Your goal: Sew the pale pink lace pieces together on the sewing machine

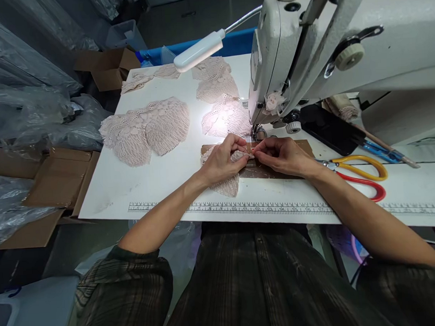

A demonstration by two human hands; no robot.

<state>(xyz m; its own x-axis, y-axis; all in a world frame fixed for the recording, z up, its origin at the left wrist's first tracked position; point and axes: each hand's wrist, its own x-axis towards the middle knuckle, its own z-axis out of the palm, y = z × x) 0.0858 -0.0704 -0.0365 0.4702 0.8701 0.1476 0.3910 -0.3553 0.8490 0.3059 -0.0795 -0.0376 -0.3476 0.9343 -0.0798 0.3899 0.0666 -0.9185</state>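
Observation:
Just in front of the sewing machine (288, 49), both hands are at a pale pink lace piece (226, 185). My left hand (226, 158) is closed in a pinch on the lace, part of which hangs below the palm. Close beside it, my right hand (284, 156) pinches the lace's right end; the fingertips of the two hands nearly meet. Beneath the hands lies a brown plate (271, 172) on the white table. The machine's presser foot (254, 132) stands right behind the fingers.
More lace pieces (167, 124) lie to the left and behind. Scissors (362, 168) with yellow and red handles and a black phone (331, 129) are at the right. A lamp (200, 51) hangs over the table (106, 187). Cardboard boxes (59, 182) stand left of it.

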